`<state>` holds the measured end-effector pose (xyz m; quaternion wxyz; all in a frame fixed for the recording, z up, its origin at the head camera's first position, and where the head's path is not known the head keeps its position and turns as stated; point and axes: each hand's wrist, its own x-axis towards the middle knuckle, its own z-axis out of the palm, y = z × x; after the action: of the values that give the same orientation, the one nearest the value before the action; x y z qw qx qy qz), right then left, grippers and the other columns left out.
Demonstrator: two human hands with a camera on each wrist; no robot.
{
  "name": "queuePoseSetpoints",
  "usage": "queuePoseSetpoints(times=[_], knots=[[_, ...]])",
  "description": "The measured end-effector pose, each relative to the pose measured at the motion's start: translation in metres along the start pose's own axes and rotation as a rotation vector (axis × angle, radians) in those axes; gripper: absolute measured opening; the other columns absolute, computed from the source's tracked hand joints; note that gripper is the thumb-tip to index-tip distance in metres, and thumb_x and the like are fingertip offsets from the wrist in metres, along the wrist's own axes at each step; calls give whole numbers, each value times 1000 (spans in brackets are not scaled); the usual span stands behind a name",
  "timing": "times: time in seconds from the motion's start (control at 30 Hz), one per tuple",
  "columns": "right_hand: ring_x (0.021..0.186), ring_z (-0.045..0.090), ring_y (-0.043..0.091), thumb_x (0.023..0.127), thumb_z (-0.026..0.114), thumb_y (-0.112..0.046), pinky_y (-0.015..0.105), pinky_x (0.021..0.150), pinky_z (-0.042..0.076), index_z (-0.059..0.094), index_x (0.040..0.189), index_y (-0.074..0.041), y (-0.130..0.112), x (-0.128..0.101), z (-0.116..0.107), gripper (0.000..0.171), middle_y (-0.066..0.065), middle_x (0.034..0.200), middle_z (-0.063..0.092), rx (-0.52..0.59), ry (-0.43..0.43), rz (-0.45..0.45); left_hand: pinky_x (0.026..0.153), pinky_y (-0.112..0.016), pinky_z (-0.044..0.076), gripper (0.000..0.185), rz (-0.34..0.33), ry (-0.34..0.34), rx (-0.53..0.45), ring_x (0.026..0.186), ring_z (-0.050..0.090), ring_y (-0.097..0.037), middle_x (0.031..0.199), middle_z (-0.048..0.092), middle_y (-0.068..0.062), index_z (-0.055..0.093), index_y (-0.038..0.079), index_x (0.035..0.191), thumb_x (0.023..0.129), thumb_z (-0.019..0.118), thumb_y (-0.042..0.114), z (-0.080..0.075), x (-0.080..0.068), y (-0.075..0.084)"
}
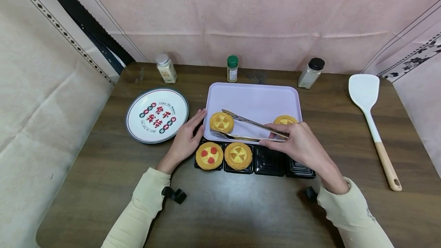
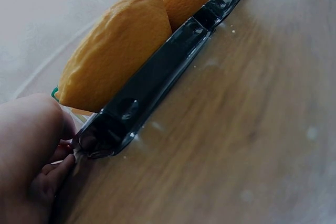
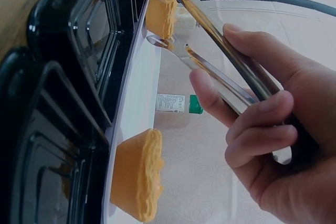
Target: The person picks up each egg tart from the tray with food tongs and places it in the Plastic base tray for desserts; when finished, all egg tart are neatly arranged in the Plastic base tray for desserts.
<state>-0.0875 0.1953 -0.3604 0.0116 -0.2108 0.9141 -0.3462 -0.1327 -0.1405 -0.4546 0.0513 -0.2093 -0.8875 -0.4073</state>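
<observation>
Four egg tarts show in the head view, all placed here against the lavender tray (image 1: 253,98) on the table (image 1: 241,209). The right hand (image 1: 303,144) has its fingers and thumb curled round a pair of metal tongs (image 1: 253,127), whose two arms spread apart toward the tray's near left corner, one tip on each side of the yellow-topped tart (image 1: 221,122) lying there; whether the tips touch it cannot be told. A second tart (image 1: 284,119) sits on the tray's near right part, partly behind that hand. Just in front of the tray lies a black four-cup plastic holder (image 1: 272,162); its two left cups hold a red-dotted tart (image 1: 209,155) and a yellow-topped tart (image 1: 238,155), and its two right cups show bare black plastic. The left hand (image 1: 186,141) rests with relaxed fingers at the tray's near left corner, its fingertips touching the holder's end. Left of the tray is a printed round plate (image 1: 156,115); behind it three spice jars (image 1: 232,68); right of it a white spatula (image 1: 370,114).
</observation>
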Motion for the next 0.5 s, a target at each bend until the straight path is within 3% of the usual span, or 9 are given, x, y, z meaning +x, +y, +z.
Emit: queuePoseSetpoints(times=[0.5], knots=[[78,58,20,81,82,-30,25,56,51,74,113,-4,-1,1,0,42,4,96,66,-2,3,-9,113,-42,28,48,8,1,0,143,30,-19,153,38,-7,43,5,148,101,51,10,0,0,-1]])
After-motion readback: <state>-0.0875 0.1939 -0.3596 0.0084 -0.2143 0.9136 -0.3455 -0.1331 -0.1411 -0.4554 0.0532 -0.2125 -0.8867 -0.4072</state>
